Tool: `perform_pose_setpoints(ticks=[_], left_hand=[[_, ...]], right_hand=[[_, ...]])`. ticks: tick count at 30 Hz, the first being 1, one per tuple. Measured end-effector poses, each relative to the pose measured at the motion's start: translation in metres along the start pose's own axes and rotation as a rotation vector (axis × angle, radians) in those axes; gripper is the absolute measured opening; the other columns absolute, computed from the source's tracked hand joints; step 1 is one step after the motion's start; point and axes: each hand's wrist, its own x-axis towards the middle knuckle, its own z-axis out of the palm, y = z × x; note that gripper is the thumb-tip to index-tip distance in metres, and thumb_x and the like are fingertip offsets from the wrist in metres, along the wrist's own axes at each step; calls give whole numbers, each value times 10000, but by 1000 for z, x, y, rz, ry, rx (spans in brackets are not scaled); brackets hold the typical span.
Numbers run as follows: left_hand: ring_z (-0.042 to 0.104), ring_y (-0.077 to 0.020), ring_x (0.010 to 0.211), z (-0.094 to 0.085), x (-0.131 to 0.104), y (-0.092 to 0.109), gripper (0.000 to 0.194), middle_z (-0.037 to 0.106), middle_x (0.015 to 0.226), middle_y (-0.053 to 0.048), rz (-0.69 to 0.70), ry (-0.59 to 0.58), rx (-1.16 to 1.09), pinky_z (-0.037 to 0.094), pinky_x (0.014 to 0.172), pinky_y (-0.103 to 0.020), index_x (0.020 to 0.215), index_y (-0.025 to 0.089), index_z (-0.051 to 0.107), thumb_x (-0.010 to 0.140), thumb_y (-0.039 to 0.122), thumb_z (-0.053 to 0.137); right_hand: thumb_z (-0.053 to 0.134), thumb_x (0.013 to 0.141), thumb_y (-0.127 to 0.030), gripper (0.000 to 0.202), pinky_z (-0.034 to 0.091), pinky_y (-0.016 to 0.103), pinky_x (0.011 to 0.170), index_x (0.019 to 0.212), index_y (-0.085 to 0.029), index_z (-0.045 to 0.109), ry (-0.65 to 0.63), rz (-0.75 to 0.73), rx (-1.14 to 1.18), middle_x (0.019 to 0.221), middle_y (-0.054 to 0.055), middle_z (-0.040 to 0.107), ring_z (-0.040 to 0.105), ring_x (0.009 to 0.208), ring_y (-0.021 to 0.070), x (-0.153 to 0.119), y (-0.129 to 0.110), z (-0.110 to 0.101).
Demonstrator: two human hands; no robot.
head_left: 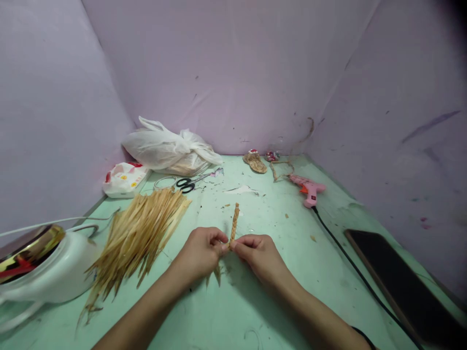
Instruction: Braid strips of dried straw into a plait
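1. The fingers of the left hand (204, 250) and the right hand (262, 255) are pinching the lower end of a short straw braid (235, 223); its plaited length is rising just beyond the fingertips, tilting slightly rightward.
2. Loose straw ends (218, 274) are hanging on the near side of the left fingers. If either pinch were slackening, I'm guessing the plait could be unravelling from there; the straw is looking dry, so a hard pull might be splitting it.
3. A straw bundle (146, 228) is fanning out left of the fingers, overlapping enough that a brushing forearm could be scattering it.
4. Beyond and right of the fingers, a pink glue gun (310, 189) is lying with its black cord (343, 250) trailing nearer; a snagging right arm could be dragging it.
5. Around the fingers, the pale green worktop (284, 311) is showing specks, scuffs and scraps.
6. Marked lilac walls (233, 63) are enclosing the far side and both flanks.
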Motion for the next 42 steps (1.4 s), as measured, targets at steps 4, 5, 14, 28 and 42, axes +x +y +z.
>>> perform_pose_setpoints(ticks=[4, 5, 14, 28, 42], left_hand=[[442, -124, 498, -5, -2, -1, 151, 558, 508, -10, 39, 46, 256, 295, 497, -224, 569, 157, 632, 650, 226, 524], [438, -125, 494, -6, -2, -1, 159, 553, 498, -9, 36, 57, 294, 289, 495, -225, 560, 161, 628, 652, 222, 514], [492, -139, 502, 13, -20, 11, 158, 569, 527, -8, -21, 164, 233, 335, 477, -228, 596, 174, 577, 704, 260, 502], [568, -151, 690, 4, -22, 15, 128, 634, 745, -43, 226, 439, 144, 422, 660, -258, 729, 155, 614, 737, 246, 524], [252, -34, 388, 1, -7, 12, 135, 452, 496, 46, -131, -195, -289, 185, 415, -201, 588, 132, 528, 631, 260, 536]], right_hand=[[537, 647, -259, 208, 182, 234, 420, 468, -155, 560, 26, -19, -79, 412, -48, 390, 258, 408, 65, 1, 1, -1], [529, 648, -251, 214, 181, 234, 420, 457, -156, 547, 28, -29, -96, 407, -49, 380, 254, 409, 66, 1, 2, -1], [543, 665, -240, 194, 202, 228, 420, 502, -143, 583, 44, -5, 62, 431, -42, 400, 268, 419, 64, -1, 0, 2], [646, 634, -332, 269, 101, 209, 363, 495, -145, 511, -49, 146, 411, 349, -93, 309, 176, 325, 16, -4, -3, 7], [642, 620, -276, 173, 364, 214, 514, 540, -133, 588, -213, 41, 445, 550, 25, 588, 518, 531, 101, -4, -1, 8]])
